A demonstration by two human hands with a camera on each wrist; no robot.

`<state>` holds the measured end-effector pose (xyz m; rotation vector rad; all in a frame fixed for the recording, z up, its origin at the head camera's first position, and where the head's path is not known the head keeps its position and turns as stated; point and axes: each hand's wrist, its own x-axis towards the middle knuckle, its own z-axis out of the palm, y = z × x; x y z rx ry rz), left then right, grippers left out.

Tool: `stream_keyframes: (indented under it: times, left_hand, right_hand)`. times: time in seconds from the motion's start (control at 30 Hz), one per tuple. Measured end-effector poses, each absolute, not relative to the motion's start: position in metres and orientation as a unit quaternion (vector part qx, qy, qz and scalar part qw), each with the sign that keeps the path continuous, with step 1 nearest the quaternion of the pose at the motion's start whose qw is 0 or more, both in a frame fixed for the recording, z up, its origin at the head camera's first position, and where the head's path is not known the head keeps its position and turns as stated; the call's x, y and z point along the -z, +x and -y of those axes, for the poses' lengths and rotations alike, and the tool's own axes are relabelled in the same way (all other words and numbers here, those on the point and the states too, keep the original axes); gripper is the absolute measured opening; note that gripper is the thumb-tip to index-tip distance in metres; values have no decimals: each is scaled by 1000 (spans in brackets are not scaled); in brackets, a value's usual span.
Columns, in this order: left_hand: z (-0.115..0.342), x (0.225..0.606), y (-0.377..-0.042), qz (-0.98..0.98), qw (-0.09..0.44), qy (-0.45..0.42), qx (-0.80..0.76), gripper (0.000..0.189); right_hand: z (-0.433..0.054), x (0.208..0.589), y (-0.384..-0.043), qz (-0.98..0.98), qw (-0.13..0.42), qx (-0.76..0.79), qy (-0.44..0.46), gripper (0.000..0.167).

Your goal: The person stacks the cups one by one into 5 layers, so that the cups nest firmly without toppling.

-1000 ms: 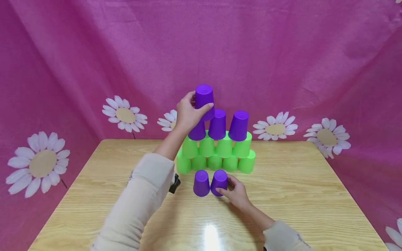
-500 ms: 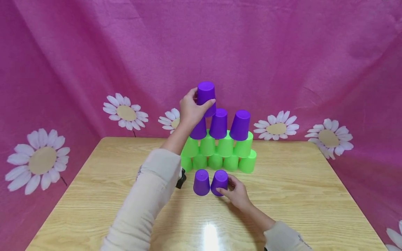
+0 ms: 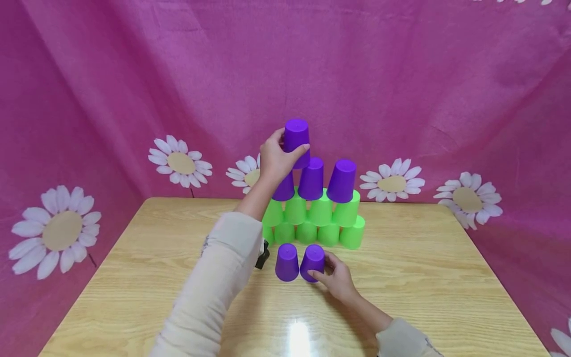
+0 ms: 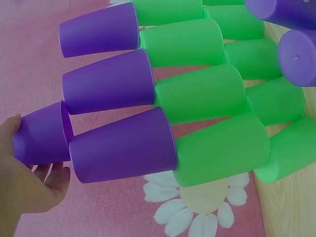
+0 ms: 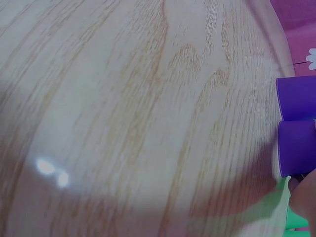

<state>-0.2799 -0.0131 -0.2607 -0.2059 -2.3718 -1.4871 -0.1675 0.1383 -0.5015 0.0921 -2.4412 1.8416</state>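
Note:
My left hand (image 3: 277, 157) grips an upside-down purple cup (image 3: 297, 133), thumb on the near side. In the left wrist view that held cup (image 4: 39, 138) has its rim at the bases of two purple cups; whether it bears on both I cannot tell. Three upturned purple cups (image 3: 342, 181) form a row, the left one partly behind my hand. They stand on two rows of upturned green cups (image 3: 352, 233). On the table in front, my right hand (image 3: 337, 280) holds the right one of two upturned purple cups (image 3: 312, 259); the other purple cup (image 3: 287, 263) stands beside it.
The wooden table (image 3: 415, 277) runs up to a pink cloth (image 3: 401, 99) with white flowers behind and at both sides. A small black object (image 3: 263, 255) shows by the left sleeve, close to the green cups. My left forearm crosses in front of the stack's left end.
My left hand has shifted a little to the right with its purple cup, over the left and middle cups of the row. The right hand keeps its place on the front cup.

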Motion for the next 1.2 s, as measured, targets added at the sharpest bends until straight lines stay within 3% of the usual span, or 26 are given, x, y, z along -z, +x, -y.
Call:
stream_keyframes:
  times: [0.73,1.2]
  left_hand:
    - [14,268,-281,831,158,-72,528,68]
    - [42,278,-279,810,192,-108,544,66]
  right_hand:
    - [-141,501,-169,801,43,-596,27,48]
    - [-156,470,-169,809,38,-586,38,48]
